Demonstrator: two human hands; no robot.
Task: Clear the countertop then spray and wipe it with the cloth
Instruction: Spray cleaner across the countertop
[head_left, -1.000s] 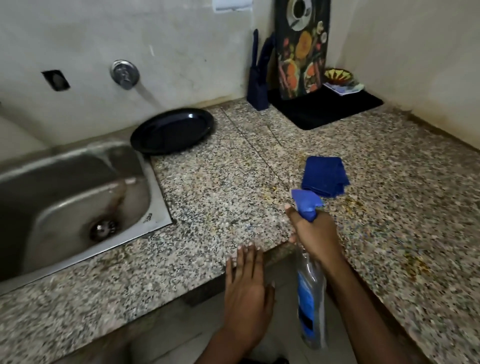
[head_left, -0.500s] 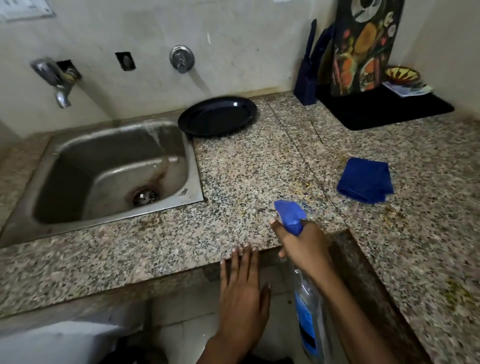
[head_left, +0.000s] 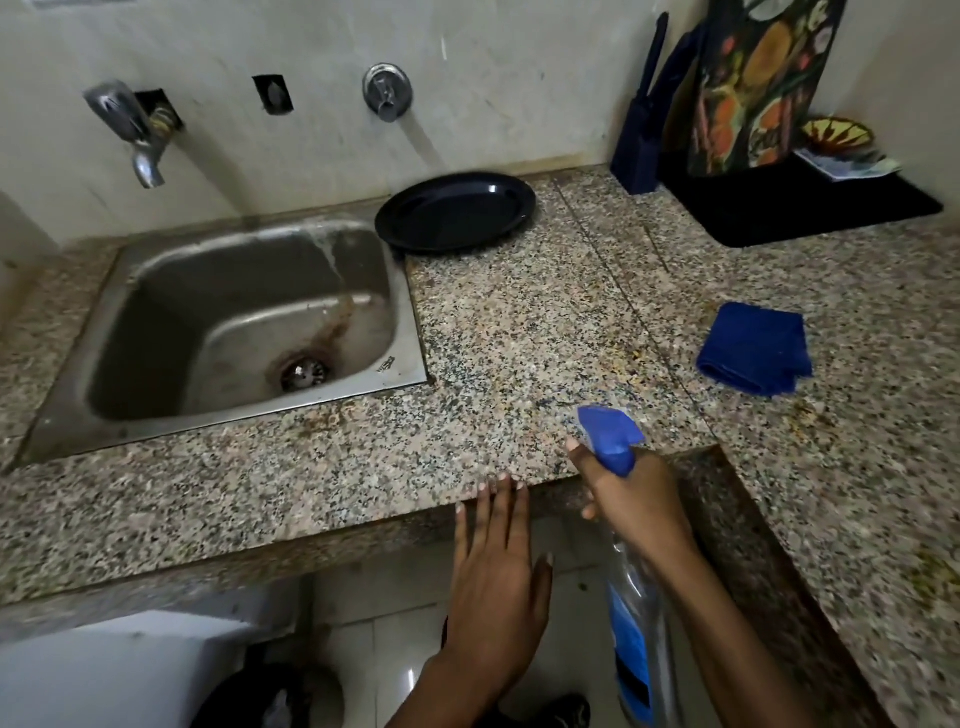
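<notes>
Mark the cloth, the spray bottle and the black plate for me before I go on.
cloth (head_left: 753, 347), head view, middle of the folded blue fabric.
spray bottle (head_left: 610, 436), head view, blue trigger head above the right hand (head_left: 636, 506).
black plate (head_left: 456, 210), head view, centre of the dish.

Granite countertop (head_left: 519, 332) (speckled) bears a folded cloth (head_left: 753, 347) and black plate (head_left: 456, 212).

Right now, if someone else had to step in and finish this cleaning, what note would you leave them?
Right hand: gripping the spray bottle, nozzle aimed over the countertop.
Left hand: empty, fingertips on the counter's front edge.
Blue cloth: folded, lying on the counter to the right, untouched.
Black plate sits beside the sink.
Left: spray, then wipe; yellowish stains show near the cloth.
</notes>
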